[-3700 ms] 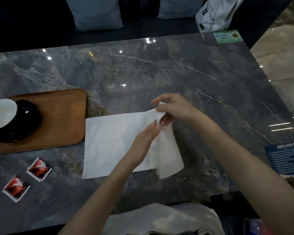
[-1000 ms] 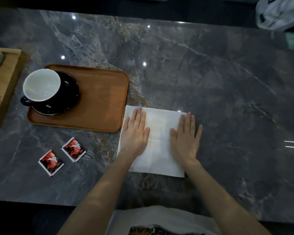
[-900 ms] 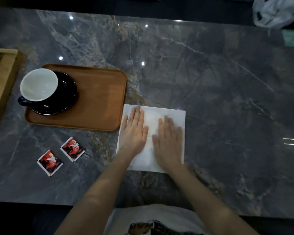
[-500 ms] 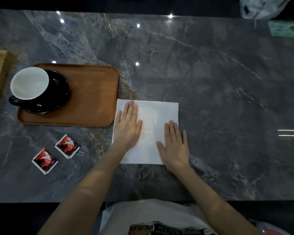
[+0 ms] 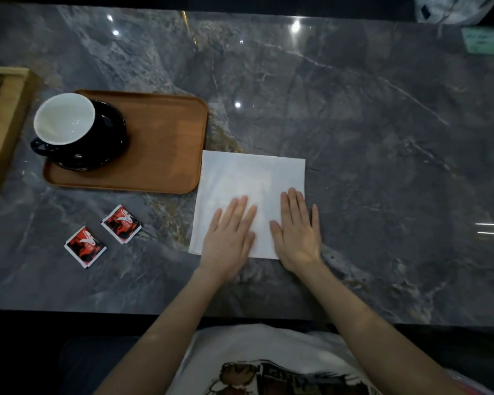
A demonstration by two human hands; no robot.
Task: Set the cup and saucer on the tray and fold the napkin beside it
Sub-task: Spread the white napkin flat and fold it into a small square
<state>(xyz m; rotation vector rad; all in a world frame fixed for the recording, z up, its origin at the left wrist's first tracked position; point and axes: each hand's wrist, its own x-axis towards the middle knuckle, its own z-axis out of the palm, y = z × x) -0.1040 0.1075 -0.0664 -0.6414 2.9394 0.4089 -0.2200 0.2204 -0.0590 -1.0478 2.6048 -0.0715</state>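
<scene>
A folded white napkin (image 5: 248,181) lies flat on the grey marble table, its left edge next to the right end of the wooden tray (image 5: 166,143). On the tray's left part stands a dark cup (image 5: 64,122) with a white inside, sitting on a black saucer (image 5: 111,138). My left hand (image 5: 228,238) rests palm down on the napkin's near left part, fingers spread. My right hand (image 5: 297,232) lies flat on its near right corner. Neither hand holds anything.
Two red sachets (image 5: 121,223) (image 5: 85,246) lie on the table in front of the tray. A light wooden box (image 5: 3,124) stands at the far left edge. A white bag (image 5: 451,8) and a green card (image 5: 485,39) are at the far right corner.
The napkin went from an open sheet to a folded square beside the tray. Over the last second both flat hands slid toward me across it, to its near edge.
</scene>
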